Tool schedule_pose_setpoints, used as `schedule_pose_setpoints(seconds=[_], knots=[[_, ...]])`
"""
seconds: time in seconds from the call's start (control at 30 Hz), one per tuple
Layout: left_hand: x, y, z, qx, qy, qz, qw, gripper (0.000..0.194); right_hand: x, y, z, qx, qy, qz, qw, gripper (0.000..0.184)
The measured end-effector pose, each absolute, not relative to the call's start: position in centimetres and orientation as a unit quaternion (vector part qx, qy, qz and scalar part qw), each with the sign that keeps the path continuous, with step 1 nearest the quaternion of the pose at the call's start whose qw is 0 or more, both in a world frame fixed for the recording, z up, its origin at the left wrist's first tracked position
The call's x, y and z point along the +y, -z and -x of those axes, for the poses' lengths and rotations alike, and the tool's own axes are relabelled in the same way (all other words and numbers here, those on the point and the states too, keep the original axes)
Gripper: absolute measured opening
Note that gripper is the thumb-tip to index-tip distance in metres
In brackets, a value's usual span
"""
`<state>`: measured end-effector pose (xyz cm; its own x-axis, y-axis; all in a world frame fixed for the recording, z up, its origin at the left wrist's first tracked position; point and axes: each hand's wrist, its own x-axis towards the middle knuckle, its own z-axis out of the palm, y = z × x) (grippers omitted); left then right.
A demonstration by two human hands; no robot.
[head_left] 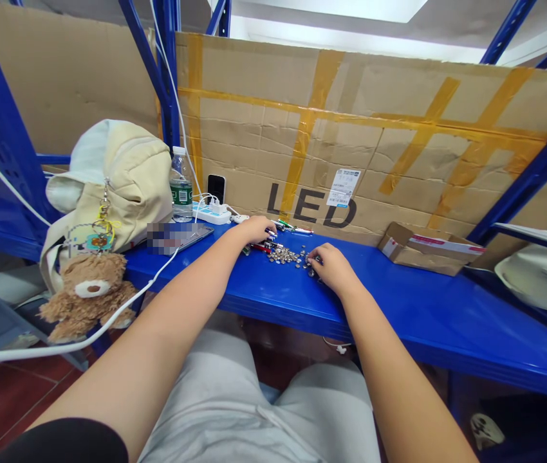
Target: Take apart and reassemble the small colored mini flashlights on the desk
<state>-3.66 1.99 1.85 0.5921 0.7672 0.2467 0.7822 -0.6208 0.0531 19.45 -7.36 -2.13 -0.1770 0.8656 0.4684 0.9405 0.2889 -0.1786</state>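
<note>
A scatter of several small silver button cells (289, 256) lies on the blue shelf (399, 308) between my hands. My left hand (255, 229) rests curled at the left end of the pile, fingers closed over a small pen-like item beside several thin coloured sticks (293, 227). My right hand (331, 267) sits at the right end of the pile, its fingers bent down and pinched on the little metal pieces there. What exactly each hand grips is too small to make out.
A cream bag (119, 180) with a teddy bear charm (87, 292) stands at left, with a water bottle (181, 186), a power strip (213, 212) and a phone (216, 188) behind. A small cardboard box (428, 251) lies at right. Taped cardboard (374, 128) lines the back.
</note>
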Motion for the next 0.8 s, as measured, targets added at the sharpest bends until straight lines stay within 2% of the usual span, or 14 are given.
schedule_pose_setpoints(seconds=[0.43,0.8], knots=[[2.07,-1.69,3.60,-0.466,0.087,0.880,0.036,0.040,-7.49,1.90,-19.08,-0.766,0.060,0.591,0.246,0.013],[2.64,-1.22,3.52,-0.486,0.087,0.868,0.057,0.033,-7.43,1.66,-18.85,-0.754,0.074,0.609,0.235,0.015]])
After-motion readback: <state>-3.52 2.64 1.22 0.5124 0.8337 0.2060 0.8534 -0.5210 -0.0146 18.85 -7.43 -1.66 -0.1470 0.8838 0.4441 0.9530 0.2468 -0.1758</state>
